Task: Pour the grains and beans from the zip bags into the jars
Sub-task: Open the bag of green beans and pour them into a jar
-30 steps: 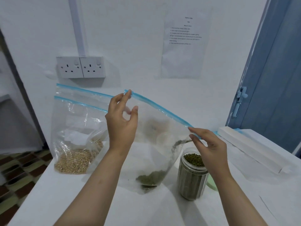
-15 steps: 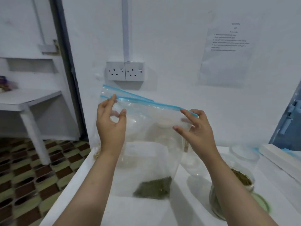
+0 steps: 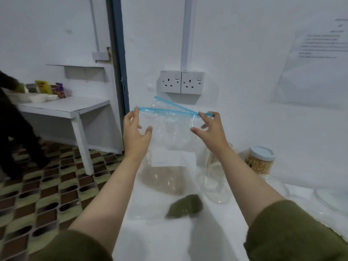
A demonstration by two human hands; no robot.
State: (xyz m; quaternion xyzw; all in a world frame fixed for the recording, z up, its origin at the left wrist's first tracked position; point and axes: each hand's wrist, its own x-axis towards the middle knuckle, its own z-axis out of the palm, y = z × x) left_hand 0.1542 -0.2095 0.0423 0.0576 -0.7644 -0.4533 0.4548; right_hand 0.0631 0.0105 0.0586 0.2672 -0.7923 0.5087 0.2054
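We are holding our hands up in front of the double wall socket, on either side of a clear zip bag with a blue seal strip. Our left hand is touching the strip's left end with a raised fingertip, its fingers spread and relaxed. Our right hand is touching the strip's right end, fingers loosely curled; we cannot tell whether either hand is truly pinching. The bag is hanging below the socket, its small heap of green beans resting on the white tabletop. Behind it, nearer the socket, a second zip bag of tan grains is leaning. Right of the socket, by the wall, a lidded jar of yellow grains is standing.
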